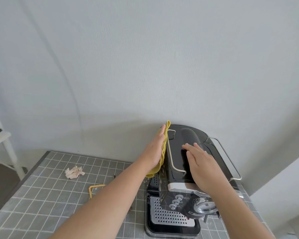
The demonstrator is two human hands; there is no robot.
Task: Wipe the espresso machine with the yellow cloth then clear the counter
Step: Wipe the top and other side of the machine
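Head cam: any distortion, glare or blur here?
Head view: strong wide-angle bending, the wall seam curves and the counter grid bows; soft reflections on the espresso machine top; light is even, with a soft shadow behind the machine; both hands sharp.

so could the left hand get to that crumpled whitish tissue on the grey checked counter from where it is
Probably yes: the left hand presses the yellow cloth, and bare counter lies between it and the crumpled whitish tissue.
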